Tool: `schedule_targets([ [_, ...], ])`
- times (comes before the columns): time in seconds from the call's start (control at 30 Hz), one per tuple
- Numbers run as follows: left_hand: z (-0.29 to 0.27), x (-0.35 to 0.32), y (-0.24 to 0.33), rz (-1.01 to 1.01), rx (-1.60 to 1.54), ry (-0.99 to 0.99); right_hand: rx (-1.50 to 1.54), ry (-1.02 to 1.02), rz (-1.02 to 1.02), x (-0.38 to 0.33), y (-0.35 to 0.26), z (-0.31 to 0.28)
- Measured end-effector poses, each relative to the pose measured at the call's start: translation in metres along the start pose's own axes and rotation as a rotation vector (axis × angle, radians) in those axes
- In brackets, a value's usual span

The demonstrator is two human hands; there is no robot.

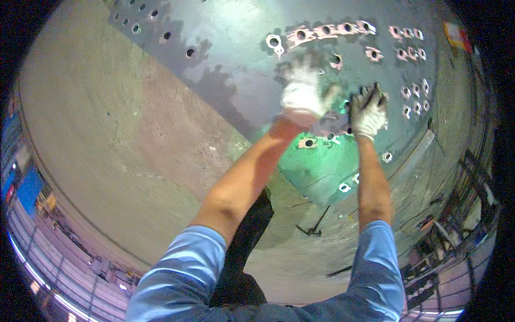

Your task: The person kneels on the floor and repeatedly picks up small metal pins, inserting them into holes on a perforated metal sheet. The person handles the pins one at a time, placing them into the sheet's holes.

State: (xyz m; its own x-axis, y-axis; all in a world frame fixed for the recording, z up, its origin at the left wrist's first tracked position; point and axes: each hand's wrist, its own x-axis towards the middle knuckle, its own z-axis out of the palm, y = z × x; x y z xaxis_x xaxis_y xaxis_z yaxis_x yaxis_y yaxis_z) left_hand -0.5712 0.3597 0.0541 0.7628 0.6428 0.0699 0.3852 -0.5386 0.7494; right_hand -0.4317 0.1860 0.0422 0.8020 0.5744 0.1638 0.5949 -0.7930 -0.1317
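A large grey metal plate [257, 91] with rows of round holes lies before me, bare pinkish-silver metal showing around many holes. My left hand [301, 91], in a white work glove, is over the plate's middle, blurred by motion. Its thumb stands apart from the stretched fingers, and I see nothing held in it. To its right, my right hand [370, 112] wears a white glove with dark, soiled fingers. Those fingers are spread and slightly bent against the plate beside some holes. What lies under the palm is hidden. Green light falls on the plate's near corner.
Under the plate extends a wide, worn greenish-brown surface [123, 118]. A dark hammer-like tool [314, 228] lies near the plate's near corner. A red and yellow item [457, 37] sits at the far right. Dark metal clutter [450, 231] stands along the right edge.
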Motion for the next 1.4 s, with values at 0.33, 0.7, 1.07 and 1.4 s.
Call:
schedule_targets([
  [0.33, -0.266, -0.301, -0.101, -0.859, 0.344, -0.631, 0.299, -0.078, 0.520, -0.138, -0.118, -0.037],
  [0.7, -0.427, -0.520, -0.078, -1.017, 0.236, -0.473, 0.375, -1.290, 0.886, -0.676, -0.008, -0.305],
  [1.07, -0.497, -0.454, 0.308, -0.612, -0.291, -0.671, 1.008, -0.367, 1.052, -0.552, -0.143, -0.573],
  [1.4, -0.462, -0.492, 0.394, -0.759, -0.955, -0.687, 0.756, -0.165, 0.765, -0.472, -0.264, -0.667],
])
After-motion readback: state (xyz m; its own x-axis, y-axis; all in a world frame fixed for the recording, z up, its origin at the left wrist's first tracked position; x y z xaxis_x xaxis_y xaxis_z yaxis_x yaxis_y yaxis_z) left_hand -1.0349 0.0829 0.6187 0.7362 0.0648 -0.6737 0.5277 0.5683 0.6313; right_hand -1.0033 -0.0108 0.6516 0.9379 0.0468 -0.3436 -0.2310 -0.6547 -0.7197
